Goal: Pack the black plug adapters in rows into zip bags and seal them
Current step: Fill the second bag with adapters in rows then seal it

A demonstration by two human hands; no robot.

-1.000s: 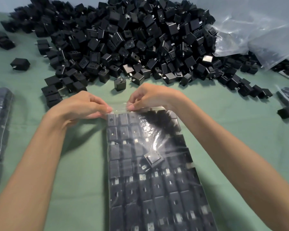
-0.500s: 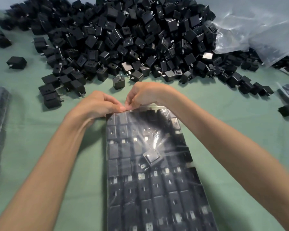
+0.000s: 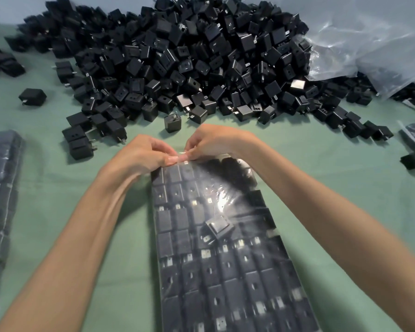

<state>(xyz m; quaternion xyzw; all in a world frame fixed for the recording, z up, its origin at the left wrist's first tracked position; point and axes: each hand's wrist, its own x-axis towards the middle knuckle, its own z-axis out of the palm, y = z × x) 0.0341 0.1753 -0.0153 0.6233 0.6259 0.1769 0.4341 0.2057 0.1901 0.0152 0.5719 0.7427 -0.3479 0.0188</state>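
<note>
**Head view: both hands pinch the far mouth of a filled bag**

Nearest the wearer lies a long clear zip bag [image 3: 225, 271], flat on the green counter [image 3: 58, 207]. Its long axis runs straight away from the body. It is packed with rows of square black plug adapters [image 3: 216, 300], and one tilted adapter [image 3: 218, 227] sits askew on top of the rows near the middle.

At the bag's far end, the left hand [image 3: 139, 156] and the right hand [image 3: 216, 142] meet at the mouth. Their fingers [image 3: 171, 161] are drawn narrow and pinch the plastic lip, fingertips touching or nearly so, left of the mouth's centre. The closure runs crosswise, from left to right. The stretch not under the pinch lies to the right, beneath the right wrist, so the right hand is probably the one better placed to slide along it. I cannot tell whether the strip is pressed shut there.

Beyond the hands spreads a broad heap of loose adapters [image 3: 177, 56]. A stack of packed bags [image 3: 0, 188] lies at the left edge, and crumpled clear plastic sheeting [image 3: 369, 44] lies far right.
</note>
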